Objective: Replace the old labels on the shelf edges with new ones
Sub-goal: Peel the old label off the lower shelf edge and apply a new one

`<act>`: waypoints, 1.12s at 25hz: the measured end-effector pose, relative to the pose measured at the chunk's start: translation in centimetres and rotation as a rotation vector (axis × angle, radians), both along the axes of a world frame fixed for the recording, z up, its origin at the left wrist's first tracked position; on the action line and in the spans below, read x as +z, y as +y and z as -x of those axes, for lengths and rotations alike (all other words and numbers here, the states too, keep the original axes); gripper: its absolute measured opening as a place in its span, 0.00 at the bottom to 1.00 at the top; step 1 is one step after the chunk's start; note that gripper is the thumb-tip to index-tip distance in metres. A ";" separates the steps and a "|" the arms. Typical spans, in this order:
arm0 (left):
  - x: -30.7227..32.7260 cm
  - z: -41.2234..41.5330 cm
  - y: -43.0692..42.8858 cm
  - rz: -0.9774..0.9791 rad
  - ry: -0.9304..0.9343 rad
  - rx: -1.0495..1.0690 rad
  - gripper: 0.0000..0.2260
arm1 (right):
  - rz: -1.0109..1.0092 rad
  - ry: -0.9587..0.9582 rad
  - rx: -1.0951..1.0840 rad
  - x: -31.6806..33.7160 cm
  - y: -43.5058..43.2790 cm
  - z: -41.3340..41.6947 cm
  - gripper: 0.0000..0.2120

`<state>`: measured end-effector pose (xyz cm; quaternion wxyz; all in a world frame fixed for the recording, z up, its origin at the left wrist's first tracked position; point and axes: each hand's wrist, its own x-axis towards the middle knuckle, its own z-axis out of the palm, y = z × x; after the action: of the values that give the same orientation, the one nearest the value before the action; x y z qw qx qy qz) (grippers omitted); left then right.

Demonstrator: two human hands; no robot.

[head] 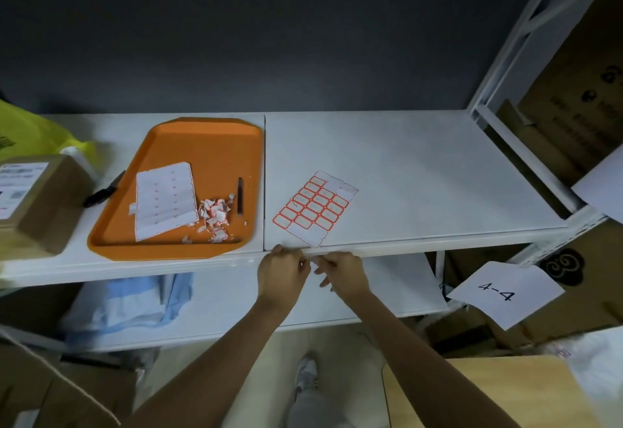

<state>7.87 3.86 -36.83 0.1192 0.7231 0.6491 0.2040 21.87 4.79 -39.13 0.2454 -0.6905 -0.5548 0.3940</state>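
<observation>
Both hands are held together at the near edge of the shelf [421,174], just right of the seam between its two boards. The left hand [281,269] is kept with its fingers curled close against the edge; what they hold, if anything, cannot be told. The right hand [344,270] is set just beside it, thumb and forefinger drawn narrow on a small pale label [314,261] at the edge, the other fingers hung loosely below.

A sheet [315,208] of red-bordered labels is laid flat on the shelf just behind the hands, several of its places already bare. To the left, an orange tray [209,122] is set on the shelf; a peeled sheet [165,200], a heap of torn scraps [215,213] and a dark pen [239,194] are held in it. A black knife [102,191] is laid just left of the tray, near a brown box [37,198], with a yellow bag [30,130] behind. At the near right, a paper [505,292] marked 4-4 is seen below the shelf.
</observation>
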 end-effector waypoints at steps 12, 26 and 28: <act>0.6 0.6 2.5 0.236 -0.078 -0.043 0.09 | 0.037 0.134 -0.181 -1.3 0.1 0.9 0.10; 0.7 0.6 2.9 0.267 -0.016 -0.077 0.08 | -0.007 0.189 -0.225 -1.7 -0.3 1.2 0.11; 0.8 0.7 2.7 0.270 -0.023 -0.082 0.08 | 0.000 0.233 -0.256 -1.6 -0.3 1.5 0.11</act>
<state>7.20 6.59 -36.04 0.2310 0.7241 0.6390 0.1181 20.39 4.46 -40.69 0.3564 -0.7052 -0.4300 0.4367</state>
